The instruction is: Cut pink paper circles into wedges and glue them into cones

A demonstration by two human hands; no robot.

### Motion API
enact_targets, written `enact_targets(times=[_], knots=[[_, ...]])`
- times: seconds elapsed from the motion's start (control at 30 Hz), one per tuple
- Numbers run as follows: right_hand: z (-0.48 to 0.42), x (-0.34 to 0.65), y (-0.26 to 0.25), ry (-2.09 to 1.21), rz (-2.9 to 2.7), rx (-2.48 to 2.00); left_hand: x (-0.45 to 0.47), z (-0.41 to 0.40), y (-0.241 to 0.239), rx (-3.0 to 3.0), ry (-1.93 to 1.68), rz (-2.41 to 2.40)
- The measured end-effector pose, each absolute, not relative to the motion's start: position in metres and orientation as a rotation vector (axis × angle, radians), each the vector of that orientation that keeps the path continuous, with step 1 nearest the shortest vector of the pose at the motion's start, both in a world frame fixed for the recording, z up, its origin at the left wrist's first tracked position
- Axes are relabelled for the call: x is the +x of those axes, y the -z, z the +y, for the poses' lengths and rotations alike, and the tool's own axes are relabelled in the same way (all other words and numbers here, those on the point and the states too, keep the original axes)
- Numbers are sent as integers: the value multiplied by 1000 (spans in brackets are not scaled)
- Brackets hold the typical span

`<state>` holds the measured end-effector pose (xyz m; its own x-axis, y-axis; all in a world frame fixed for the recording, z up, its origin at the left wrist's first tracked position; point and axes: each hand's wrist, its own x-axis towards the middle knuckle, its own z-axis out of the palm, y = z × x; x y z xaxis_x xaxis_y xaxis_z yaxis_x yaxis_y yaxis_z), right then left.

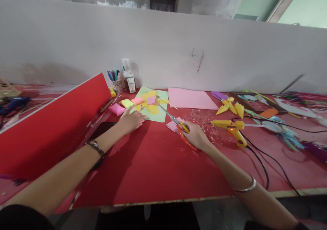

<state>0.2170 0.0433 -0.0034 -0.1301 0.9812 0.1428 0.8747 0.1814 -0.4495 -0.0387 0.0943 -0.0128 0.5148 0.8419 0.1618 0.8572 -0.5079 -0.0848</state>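
Observation:
My right hand (195, 133) grips a pair of scissors (171, 117) with orange and yellow handles. The blades point to the back left, their tips by a small pink paper piece (151, 100). Under the scissors lie more pink paper pieces (171, 126). My left hand (131, 121) rests palm down with fingers stretched out, at the front left corner of a light green sheet (159, 116). Yellow paper pieces (153, 109) lie on that sheet. Beside the left hand are small pink (117, 109), yellow-green (127, 103) and salmon (138, 100) packets.
A red board (61, 121) stands slanted on the left. Behind are a pen cup (117, 86), a glass bottle (130, 80) and a pink sheet (191, 98). On the right, a yellow glue gun (231, 127) with a black cord lies near folded yellow paper cones (231, 107) and scraps.

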Motion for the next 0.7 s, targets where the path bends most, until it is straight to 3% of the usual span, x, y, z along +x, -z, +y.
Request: enact_targets(times=[0.23,0.43,0.7], knots=[[65,207,-18,-201,-2171,-1866,-30,68,8,-2478,199,-1473],[128,187,-41,-159,-2193,-1945,-5,53,26,-2565,479,-1484],[181,183,-26,-140,-2214,-2182,-7,52,32,-2569,522,-1501]])
